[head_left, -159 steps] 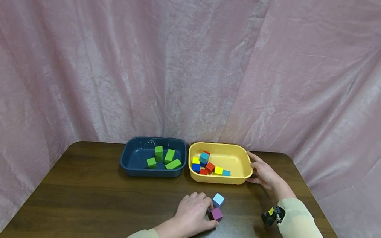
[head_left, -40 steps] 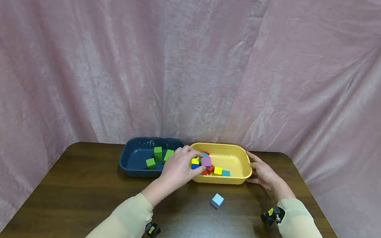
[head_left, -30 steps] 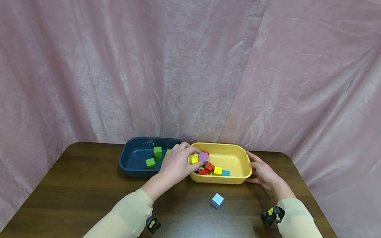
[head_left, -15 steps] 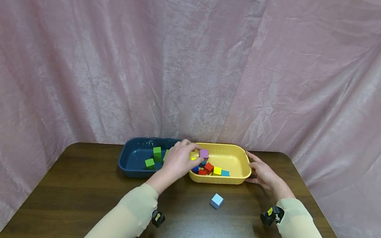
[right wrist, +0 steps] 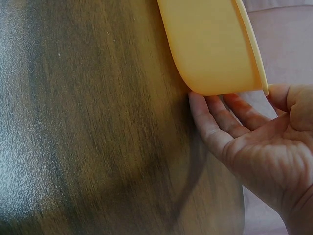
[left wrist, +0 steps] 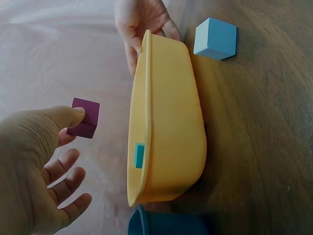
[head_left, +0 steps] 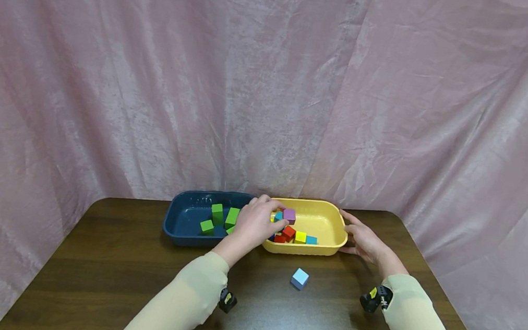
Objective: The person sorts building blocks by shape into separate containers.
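Note:
My left hand [head_left: 255, 222] pinches a purple cube [left wrist: 84, 117] between thumb and index finger; its other fingers are spread loosely. In the head view the purple cube hangs over the left half of the yellow bin [head_left: 313, 250], above several small red, yellow and blue blocks. Fingers of my right hand [right wrist: 266, 134] lie fairly straight against the bin's right end wall, with the thumb at its rim. A light blue cube [head_left: 299, 278] sits on the table in front of the bin. My left hand covers part of the blocks there.
A dark blue bin [head_left: 177, 238] stands close to the yellow bin's left side, with several green blocks [head_left: 217, 214] inside. The wooden table [head_left: 108, 277] ends at a pink curtain [head_left: 271, 82] behind both bins.
My left hand has carried the purple cube from the table beside the light blue cube to over the yellow bin, lately shifting slightly right. The right hand stays at the bin's end.

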### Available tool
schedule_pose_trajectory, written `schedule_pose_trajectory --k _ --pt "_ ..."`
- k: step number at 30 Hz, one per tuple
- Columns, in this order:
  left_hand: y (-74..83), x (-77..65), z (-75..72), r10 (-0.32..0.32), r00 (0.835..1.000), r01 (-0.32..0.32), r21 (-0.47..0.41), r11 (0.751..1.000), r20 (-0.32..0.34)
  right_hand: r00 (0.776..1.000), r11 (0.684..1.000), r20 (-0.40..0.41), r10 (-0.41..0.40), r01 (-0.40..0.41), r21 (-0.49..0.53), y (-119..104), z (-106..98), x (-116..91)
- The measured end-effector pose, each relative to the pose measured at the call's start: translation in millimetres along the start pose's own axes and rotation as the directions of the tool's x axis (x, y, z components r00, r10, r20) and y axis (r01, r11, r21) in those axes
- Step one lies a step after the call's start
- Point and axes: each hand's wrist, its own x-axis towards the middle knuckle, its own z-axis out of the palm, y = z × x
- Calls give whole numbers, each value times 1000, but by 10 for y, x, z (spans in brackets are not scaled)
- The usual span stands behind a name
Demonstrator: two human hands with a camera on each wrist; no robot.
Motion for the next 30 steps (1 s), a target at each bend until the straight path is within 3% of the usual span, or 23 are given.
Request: schedule_pose_trajectory --k 11,18,30 --pt "10 -2 57 -16 999 18 -36 999 45 1000 1000 4 -7 7 0 0 -9 8" --pt "-32 -25 6 7 1000 -6 -52 999 22 1000 1000 9 -8 8 3 -6 -2 0" --pt "-76 -64 -46 -6 1000 7 -74 997 11 1000 1000 16 -23 23 3 -6 -3 -14"
